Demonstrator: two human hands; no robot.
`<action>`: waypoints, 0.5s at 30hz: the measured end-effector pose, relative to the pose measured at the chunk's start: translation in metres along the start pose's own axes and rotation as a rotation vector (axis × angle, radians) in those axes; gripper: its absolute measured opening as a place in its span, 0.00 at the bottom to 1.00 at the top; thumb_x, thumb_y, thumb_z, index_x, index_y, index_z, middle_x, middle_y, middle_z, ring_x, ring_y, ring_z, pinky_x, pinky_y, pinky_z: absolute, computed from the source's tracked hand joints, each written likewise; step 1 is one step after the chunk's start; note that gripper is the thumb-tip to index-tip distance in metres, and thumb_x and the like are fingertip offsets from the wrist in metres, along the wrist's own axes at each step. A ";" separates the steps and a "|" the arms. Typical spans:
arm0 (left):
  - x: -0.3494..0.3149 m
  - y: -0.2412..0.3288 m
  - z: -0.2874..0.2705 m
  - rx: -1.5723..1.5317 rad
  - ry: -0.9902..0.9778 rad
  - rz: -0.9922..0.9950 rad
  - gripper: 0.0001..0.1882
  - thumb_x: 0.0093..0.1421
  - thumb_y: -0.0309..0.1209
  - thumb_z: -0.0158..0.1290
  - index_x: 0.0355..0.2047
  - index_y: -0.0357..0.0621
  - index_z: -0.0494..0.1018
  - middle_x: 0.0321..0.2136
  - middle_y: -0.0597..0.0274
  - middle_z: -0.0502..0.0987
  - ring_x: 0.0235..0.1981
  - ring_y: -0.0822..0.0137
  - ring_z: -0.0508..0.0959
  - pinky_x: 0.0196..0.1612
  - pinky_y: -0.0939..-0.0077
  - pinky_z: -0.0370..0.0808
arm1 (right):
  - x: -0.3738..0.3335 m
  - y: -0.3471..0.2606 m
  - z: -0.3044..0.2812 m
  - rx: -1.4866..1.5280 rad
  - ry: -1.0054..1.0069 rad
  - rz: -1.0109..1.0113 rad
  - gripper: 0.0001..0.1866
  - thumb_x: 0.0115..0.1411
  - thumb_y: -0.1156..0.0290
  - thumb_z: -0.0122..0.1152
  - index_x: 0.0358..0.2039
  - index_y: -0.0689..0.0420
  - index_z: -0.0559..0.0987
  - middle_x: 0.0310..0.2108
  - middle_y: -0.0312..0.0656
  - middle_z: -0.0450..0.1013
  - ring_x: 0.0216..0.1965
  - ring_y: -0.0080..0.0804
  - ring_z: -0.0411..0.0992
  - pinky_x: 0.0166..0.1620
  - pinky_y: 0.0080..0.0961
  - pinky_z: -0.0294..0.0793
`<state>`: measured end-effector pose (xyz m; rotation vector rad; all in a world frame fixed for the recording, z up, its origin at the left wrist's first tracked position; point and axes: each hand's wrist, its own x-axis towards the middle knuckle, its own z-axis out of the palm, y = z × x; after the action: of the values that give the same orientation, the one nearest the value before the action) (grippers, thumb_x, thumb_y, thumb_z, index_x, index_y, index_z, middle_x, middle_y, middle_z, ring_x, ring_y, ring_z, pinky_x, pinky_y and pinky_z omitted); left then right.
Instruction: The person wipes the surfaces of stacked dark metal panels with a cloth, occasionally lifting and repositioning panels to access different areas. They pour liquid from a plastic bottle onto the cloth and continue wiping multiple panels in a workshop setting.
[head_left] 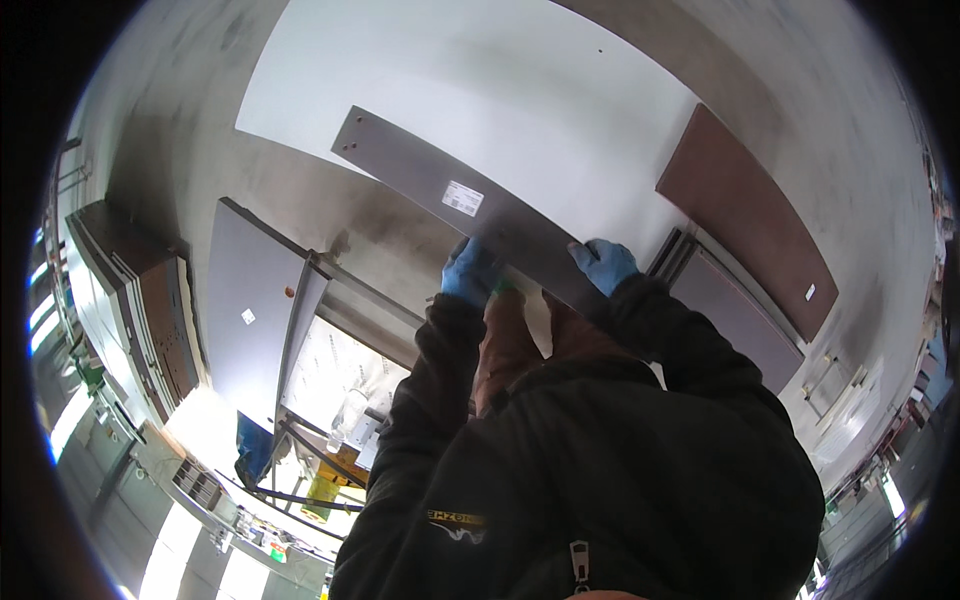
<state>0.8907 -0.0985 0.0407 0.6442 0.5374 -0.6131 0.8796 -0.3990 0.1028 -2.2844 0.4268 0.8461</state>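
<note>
A long dark grey panel point(522, 236) slants in front of me, its far end up to the left. A white label is stuck on its face, and small holes show near the far end. My left hand point(468, 272), in a blue glove, is closed on the panel's lower edge; its fingertips are partly hidden in shadow. My right hand point(606, 266), gloved in blue too, grips the opposite edge closer to my body. Behind the panel is a large white board point(480, 80).
A brown panel point(745, 215) lies at the right, beside a stack of grey panels point(735, 305). On the left stand a large light grey panel point(250, 290) and a stack of boards point(135, 300). Below them is a metal frame point(320, 455) with a blue and a yellow item.
</note>
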 end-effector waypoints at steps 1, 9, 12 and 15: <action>0.011 0.000 -0.002 0.000 0.025 0.014 0.21 0.75 0.40 0.54 0.63 0.47 0.75 0.59 0.59 0.80 0.59 0.58 0.78 0.64 0.53 0.74 | 0.011 -0.003 0.005 -0.016 -0.003 0.001 0.31 0.70 0.38 0.55 0.32 0.57 0.85 0.32 0.54 0.82 0.40 0.58 0.81 0.47 0.48 0.78; 0.059 0.030 0.031 1.493 0.805 0.817 0.36 0.62 0.44 0.67 0.66 0.43 0.71 0.64 0.50 0.73 0.65 0.47 0.72 0.69 0.51 0.68 | 0.082 -0.046 0.015 -0.075 -0.132 0.015 0.34 0.69 0.33 0.53 0.38 0.55 0.87 0.37 0.50 0.85 0.44 0.54 0.82 0.50 0.45 0.79; 0.033 0.023 0.050 2.126 0.077 0.670 0.50 0.55 0.54 0.69 0.71 0.43 0.65 0.70 0.47 0.65 0.73 0.44 0.62 0.76 0.45 0.55 | 0.078 -0.066 0.017 -0.075 -0.114 -0.004 0.35 0.68 0.33 0.53 0.38 0.55 0.87 0.36 0.50 0.85 0.44 0.54 0.82 0.50 0.45 0.79; 0.033 0.052 0.015 2.150 -0.395 0.708 0.53 0.54 0.61 0.65 0.72 0.44 0.63 0.71 0.47 0.64 0.76 0.47 0.58 0.77 0.42 0.50 | 0.071 -0.082 0.023 -0.093 -0.157 0.056 0.35 0.68 0.32 0.53 0.37 0.55 0.87 0.35 0.51 0.84 0.43 0.54 0.82 0.50 0.45 0.79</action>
<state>0.9522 -0.0871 0.0508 2.4765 -1.0196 -0.3973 0.9623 -0.3291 0.0799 -2.2781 0.3896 1.0862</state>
